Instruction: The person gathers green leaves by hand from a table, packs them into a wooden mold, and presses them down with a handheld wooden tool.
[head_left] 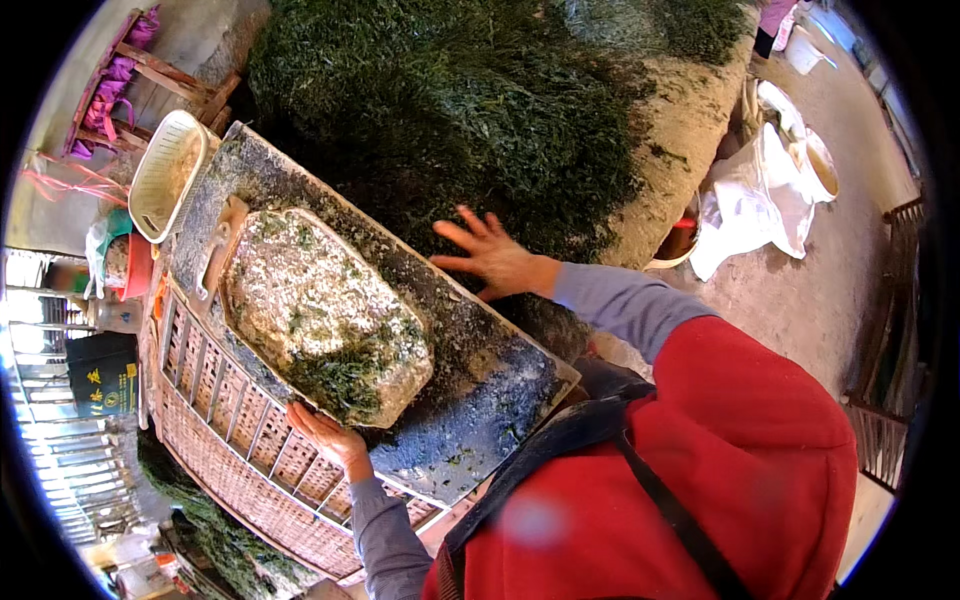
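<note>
Dark, scuffed counter [470,415] beside a heap of dark green strands [480,120], flecked wooden chopping board [335,290] lying on the counter, my left fingers [307,420] at its edge, whether gripping I cannot tell, my right fingers [458,236] splayed beside the heap

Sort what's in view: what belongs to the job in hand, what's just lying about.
In use, judging by the hands:
Left hand, at the board's edge
Right hand, spread near the greens
Slab under the board

Seemingly lying about:
White sack
Purple cloth
White bucket
</note>
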